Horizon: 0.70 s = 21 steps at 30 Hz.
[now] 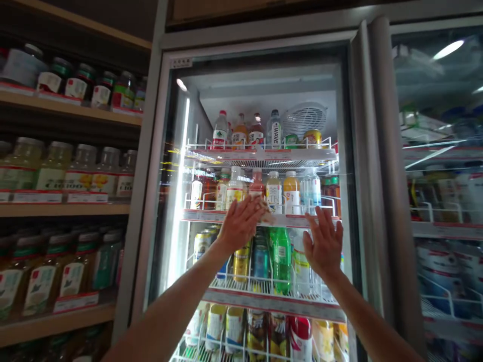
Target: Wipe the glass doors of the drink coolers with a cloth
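My left hand (pixel 239 223) is raised in front of the glass door (pixel 252 65) of a lit drinks fridge, its fingers stretched out and close together. Under the fingertips is a pale, crumpled cloth (pixel 267 215) with a faint pattern, pressed between hand and glass. To the right, my right hand (pixel 323 244) is up at the same door with its fingers spread and nothing in it. Whether its palm touches the glass I cannot tell. Behind the door, a green bottle (pixel 281 256) and a gold can (pixel 241 262) stand on a wire shelf between my hands.
Wooden shelves (pixel 71 208) at the left carry rows of bottles and jars. A metal door frame (pixel 385 151) runs down the right side, beside a second, darker fridge door (pixel 441 201). Inside the lit fridge are several wire shelves (pixel 260 157) of bottles and cans.
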Available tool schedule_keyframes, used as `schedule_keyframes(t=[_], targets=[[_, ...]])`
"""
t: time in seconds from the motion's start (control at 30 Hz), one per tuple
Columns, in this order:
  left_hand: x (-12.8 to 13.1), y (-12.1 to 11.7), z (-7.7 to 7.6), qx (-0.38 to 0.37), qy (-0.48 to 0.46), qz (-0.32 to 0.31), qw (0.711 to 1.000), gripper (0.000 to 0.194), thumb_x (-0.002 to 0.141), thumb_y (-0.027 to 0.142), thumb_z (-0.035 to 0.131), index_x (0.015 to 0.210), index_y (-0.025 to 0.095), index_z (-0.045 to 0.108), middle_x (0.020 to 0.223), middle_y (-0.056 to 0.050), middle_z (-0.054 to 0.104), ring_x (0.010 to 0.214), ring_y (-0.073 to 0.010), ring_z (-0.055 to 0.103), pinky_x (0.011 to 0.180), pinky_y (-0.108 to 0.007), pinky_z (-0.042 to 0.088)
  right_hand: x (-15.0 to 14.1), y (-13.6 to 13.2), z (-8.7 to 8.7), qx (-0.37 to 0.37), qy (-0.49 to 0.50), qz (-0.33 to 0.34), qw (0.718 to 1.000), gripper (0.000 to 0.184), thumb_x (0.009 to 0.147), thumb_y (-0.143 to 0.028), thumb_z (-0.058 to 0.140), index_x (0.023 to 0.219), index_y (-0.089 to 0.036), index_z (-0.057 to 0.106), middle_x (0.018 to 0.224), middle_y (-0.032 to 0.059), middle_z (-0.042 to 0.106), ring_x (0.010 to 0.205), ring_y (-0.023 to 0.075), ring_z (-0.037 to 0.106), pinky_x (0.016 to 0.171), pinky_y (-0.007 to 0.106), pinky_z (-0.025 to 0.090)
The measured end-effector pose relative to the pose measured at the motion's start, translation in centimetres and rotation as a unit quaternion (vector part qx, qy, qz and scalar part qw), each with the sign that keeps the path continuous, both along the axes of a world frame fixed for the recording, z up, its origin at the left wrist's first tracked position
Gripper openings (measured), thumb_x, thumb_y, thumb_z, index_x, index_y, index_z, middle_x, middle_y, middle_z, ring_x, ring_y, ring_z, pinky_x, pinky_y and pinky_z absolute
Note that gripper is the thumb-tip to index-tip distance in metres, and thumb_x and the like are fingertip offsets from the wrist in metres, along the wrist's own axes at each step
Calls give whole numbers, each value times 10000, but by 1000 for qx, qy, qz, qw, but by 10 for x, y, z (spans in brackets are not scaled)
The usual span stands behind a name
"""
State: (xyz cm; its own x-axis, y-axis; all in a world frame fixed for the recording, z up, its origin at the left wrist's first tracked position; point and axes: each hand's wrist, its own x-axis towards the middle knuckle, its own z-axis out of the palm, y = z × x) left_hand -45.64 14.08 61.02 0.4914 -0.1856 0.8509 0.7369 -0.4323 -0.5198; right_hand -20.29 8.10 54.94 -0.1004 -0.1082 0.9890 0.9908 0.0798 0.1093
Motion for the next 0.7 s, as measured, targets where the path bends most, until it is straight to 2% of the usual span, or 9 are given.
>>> schedule_keyframes(t=[0.07, 0.17, 0.23, 0.3, 0.37, 0.43, 0.57, 0.63, 0.7], targets=[[-12, 1, 0, -22, -110, 9, 994, 475, 851, 223, 412, 1323, 271, 431, 1445, -33, 374, 1380, -201, 246, 1125, -441, 193, 0, 0, 0, -2, -2, 3, 1000, 503, 891, -277, 405, 1389, -251, 344, 1467, 65, 334, 1375, 229, 258, 1128, 466, 138], [-25, 3, 4, -41, -289, 22, 956, 483, 866, 222, 383, 1348, 236, 405, 1449, -88, 359, 1379, -244, 246, 1085, -498, 243, -2, -1, 1, -2, 3, 5, 1000, 501, 892, -281, 403, 1388, -246, 344, 1461, 69, 344, 1376, 227, 257, 1127, 466, 144], [-15, 1, -1, -26, -253, 19, 967, 477, 866, 207, 385, 1341, 247, 410, 1446, -77, 367, 1380, -230, 246, 1088, -492, 235, -2, -2, 1, -1, 4, 2, 1000, 499, 892, -282, 404, 1386, -244, 347, 1459, 71, 346, 1374, 228, 260, 1126, 466, 150], [0, -4, -9, -6, -102, 11, 995, 466, 862, 192, 405, 1319, 276, 431, 1434, -39, 392, 1377, -195, 255, 1110, -460, 205, -2, -2, 1, 3, 1, 0, 1000, 494, 893, -283, 406, 1383, -242, 354, 1459, 73, 347, 1371, 233, 269, 1122, 473, 155], [6, -6, -13, 5, 5, 6, 1000, 448, 857, 181, 417, 1288, 297, 464, 1414, -9, 424, 1372, -176, 265, 1119, -437, 191, -1, -2, 1, 1, -3, 0, 1000, 493, 894, -281, 407, 1383, -239, 355, 1461, 76, 343, 1368, 235, 274, 1120, 476, 160], [-5, -4, -7, -4, -41, 8, 999, 438, 853, 167, 403, 1263, 290, 493, 1406, -14, 434, 1367, -184, 279, 1109, -441, 210, 0, -2, 1, -2, -3, 0, 1000, 498, 892, -277, 408, 1386, -235, 352, 1463, 76, 340, 1371, 235, 267, 1121, 477, 155], [-26, 1, 9, -43, -291, 20, 956, 425, 867, 199, 364, 1268, 244, 498, 1423, -68, 407, 1350, -235, 311, 1056, -491, 275, -2, -2, 1, -4, 3, -4, 1000, 515, 889, -279, 411, 1397, -237, 332, 1462, 74, 340, 1376, 231, 254, 1124, 473, 147], [-13, -4, 5, -38, -258, 21, 965, 407, 882, 254, 369, 1269, 239, 496, 1427, -72, 400, 1354, -245, 301, 1058, -502, 261, -2, -2, 1, -4, 6, -6, 1000, 522, 891, -285, 410, 1404, -246, 318, 1462, 69, 341, 1377, 229, 254, 1124, 471, 150], [8, -12, -8, -22, -121, 15, 992, 397, 885, 317, 390, 1263, 256, 495, 1433, -53, 395, 1365, -238, 277, 1086, -496, 214, -1, -2, 1, -5, 5, -7, 1000, 524, 892, -289, 406, 1406, -252, 312, 1465, 63, 337, 1377, 229, 252, 1125, 469, 147]])
